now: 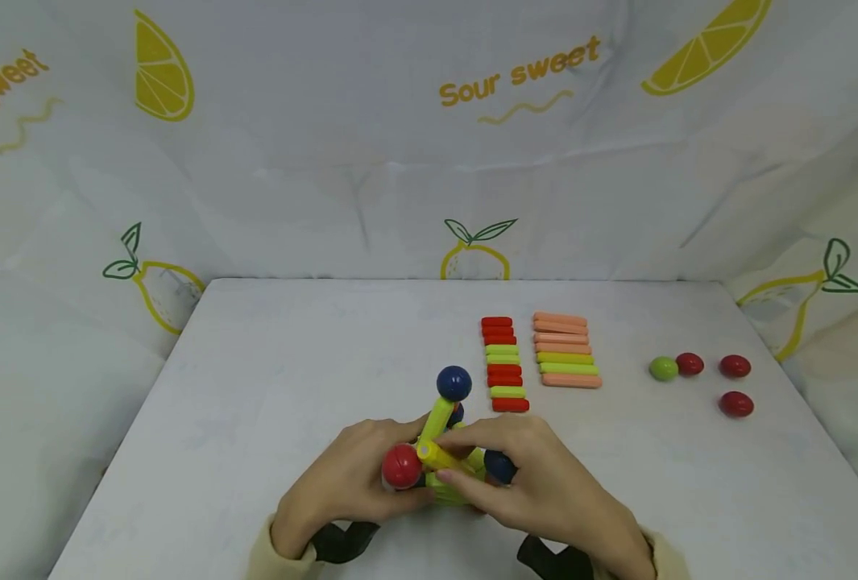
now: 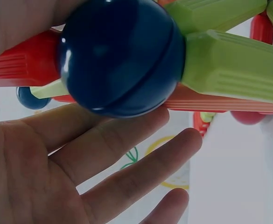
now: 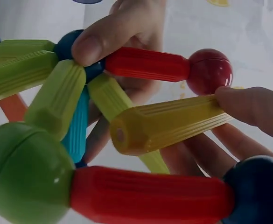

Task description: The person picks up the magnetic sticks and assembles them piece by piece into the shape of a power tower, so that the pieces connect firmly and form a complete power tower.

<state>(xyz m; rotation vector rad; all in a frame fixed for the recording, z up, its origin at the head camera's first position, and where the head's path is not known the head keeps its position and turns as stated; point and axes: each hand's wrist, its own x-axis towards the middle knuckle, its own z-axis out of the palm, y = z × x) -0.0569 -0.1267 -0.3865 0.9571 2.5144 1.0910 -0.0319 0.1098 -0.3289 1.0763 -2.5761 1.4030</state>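
Low in the middle of the head view, both hands hold a structure of sticks and balls (image 1: 446, 451) just above the white table (image 1: 291, 362). My left hand (image 1: 381, 491) grips it from the left, by a red ball (image 1: 402, 466). In the left wrist view a dark blue ball (image 2: 122, 56) lies over its fingers (image 2: 127, 163). My right hand (image 1: 472, 467) pinches a yellow stick (image 1: 443, 457) (image 3: 169, 121), whose free end points toward the red ball (image 3: 210, 70). Another dark blue ball (image 1: 453, 383) tops the structure. A green ball (image 3: 24, 172) and a red stick (image 3: 150, 196) form its lower edge.
Beyond the hands lie two rows of loose sticks, a red and green row (image 1: 504, 362) and an orange and green row (image 1: 565, 350). A green ball (image 1: 663, 368) and three red balls (image 1: 735, 366) lie at the right. A lemon-print cloth (image 1: 472, 121) walls the table.
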